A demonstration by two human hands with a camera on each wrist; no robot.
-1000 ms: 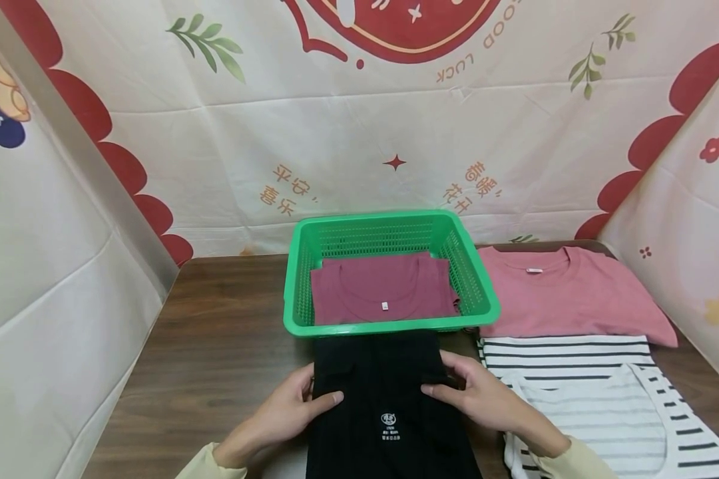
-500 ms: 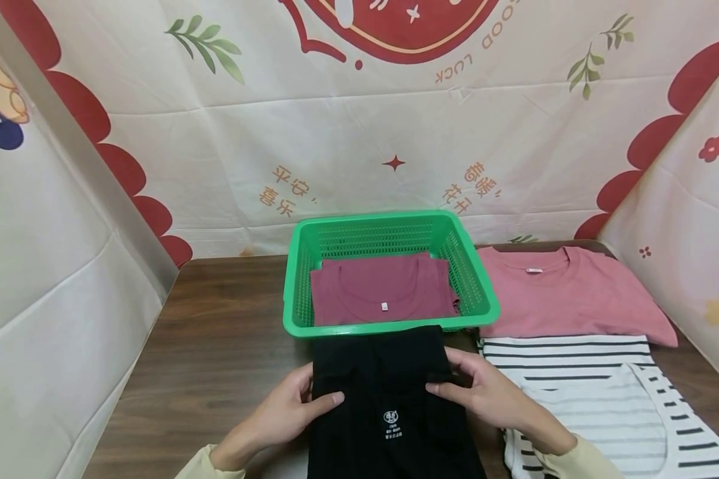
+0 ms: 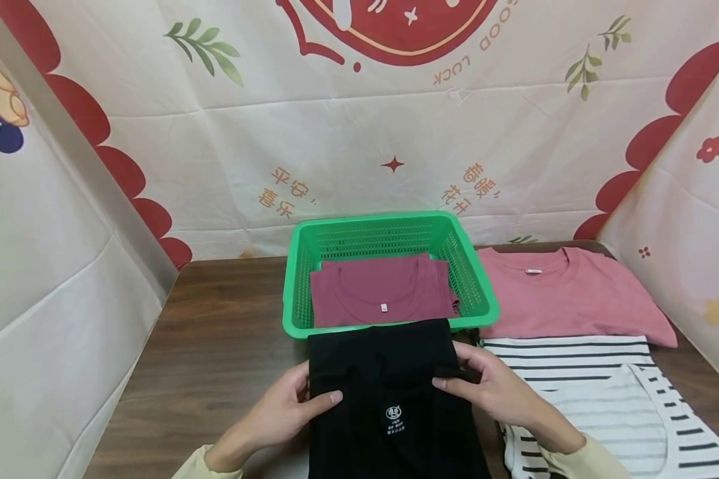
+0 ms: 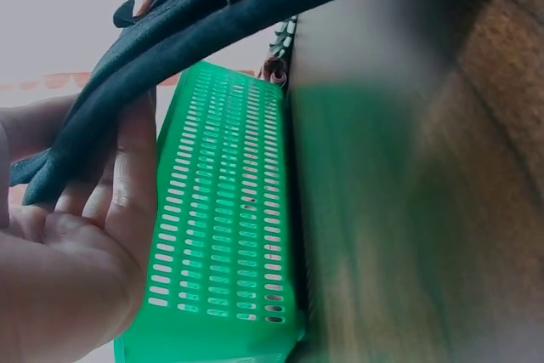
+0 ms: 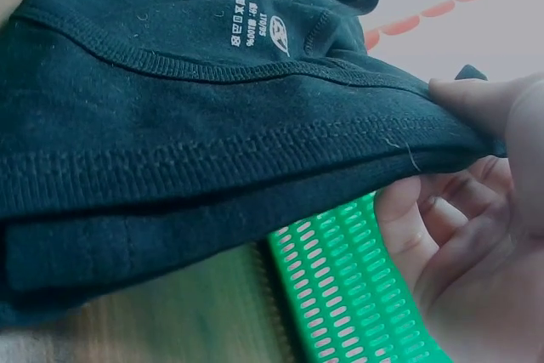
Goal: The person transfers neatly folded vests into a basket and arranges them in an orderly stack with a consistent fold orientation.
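A folded black shirt (image 3: 389, 372) with a white printed label inside its neckline is held up in front of the basket. At its left edge my left hand (image 3: 284, 406) pinches the cloth, thumb on top and fingers beneath. My right hand (image 3: 497, 386) grips the opposite edge the same way. In the right wrist view, the fingers (image 5: 404, 210) lie under the folded layers. The left wrist view shows the shirt (image 4: 170, 48) lifted off the tabletop. Its far edge overlaps the front rim of the green basket (image 3: 293, 279).
Inside the basket lies a folded maroon shirt (image 3: 359, 299). To the right, a pink shirt (image 3: 569, 299) and a black-and-white striped shirt (image 3: 611, 399) are spread on the brown wooden table (image 3: 204, 346). A printed cloth backdrop (image 3: 359, 133) hangs behind.
Both hands have raised the black shirt's far edge slightly, so it now covers part of the basket's front rim. The right hand has shifted a little to the right and up.
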